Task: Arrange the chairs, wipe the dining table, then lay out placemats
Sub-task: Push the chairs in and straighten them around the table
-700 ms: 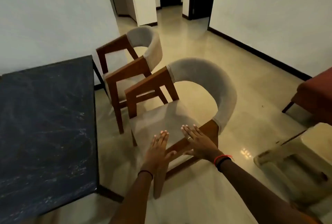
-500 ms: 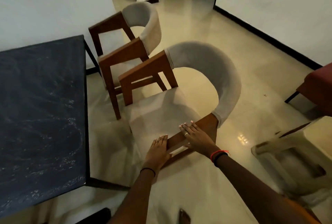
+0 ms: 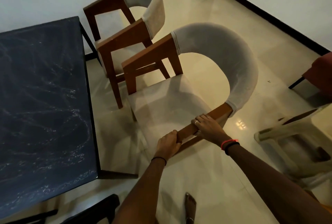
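The dining table is cut off at the left edge, and the fingertips are hidden round the armrest of the near chair, set just beside the table, which is gripped by the left hand at its front end and by the right hand just behind

Plastic stool near red seat
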